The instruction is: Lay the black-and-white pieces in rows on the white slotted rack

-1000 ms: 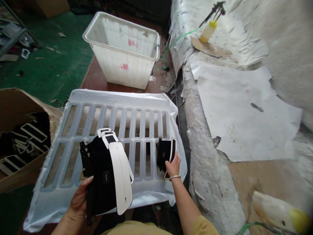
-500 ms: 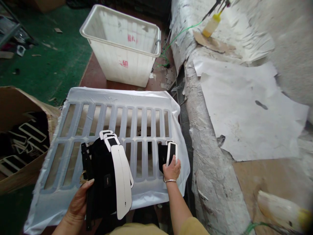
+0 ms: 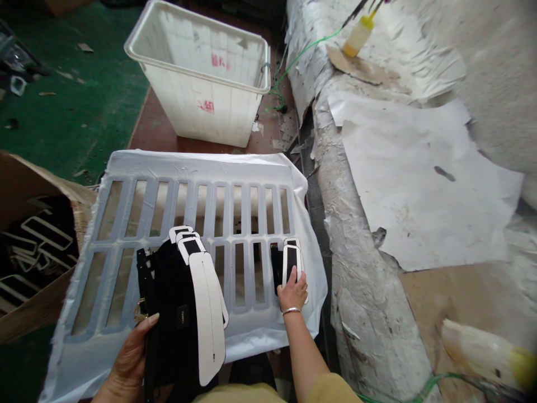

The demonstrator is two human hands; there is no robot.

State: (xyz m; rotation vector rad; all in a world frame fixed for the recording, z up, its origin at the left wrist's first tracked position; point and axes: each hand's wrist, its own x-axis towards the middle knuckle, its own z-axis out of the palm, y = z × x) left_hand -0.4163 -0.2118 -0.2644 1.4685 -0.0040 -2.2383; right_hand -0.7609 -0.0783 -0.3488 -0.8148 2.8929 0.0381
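Observation:
My left hand (image 3: 133, 354) grips a black strap (image 3: 147, 313) with gold-coloured hardware, its thumb over the edge. Beside the strap is a black fabric bag piece (image 3: 180, 347) with a small dark label. Against its right side lies a long curved white panel (image 3: 206, 319) with a dotted line, and white-edged black pieces (image 3: 189, 244) overlap above it. At the crate's right side, my right hand (image 3: 293, 291) closes on a white-framed black piece (image 3: 292, 258), fingers over its lower end. More black material (image 3: 276, 267) lies under and left of that piece.
Below the hands is an upturned slotted crate (image 3: 197, 162) covered in whitish film. A white bin (image 3: 201, 106) stands beyond it. On the left, a cardboard box (image 3: 79, 207) contains white-edged black pieces. The bench at right carries white sheeting (image 3: 419, 184) and a yellow-topped bottle (image 3: 358, 36).
The white-framed piece under my right hand has shifted slightly, and another white edge shows beside it. My left hand keeps its grip. The whole view has moved a little.

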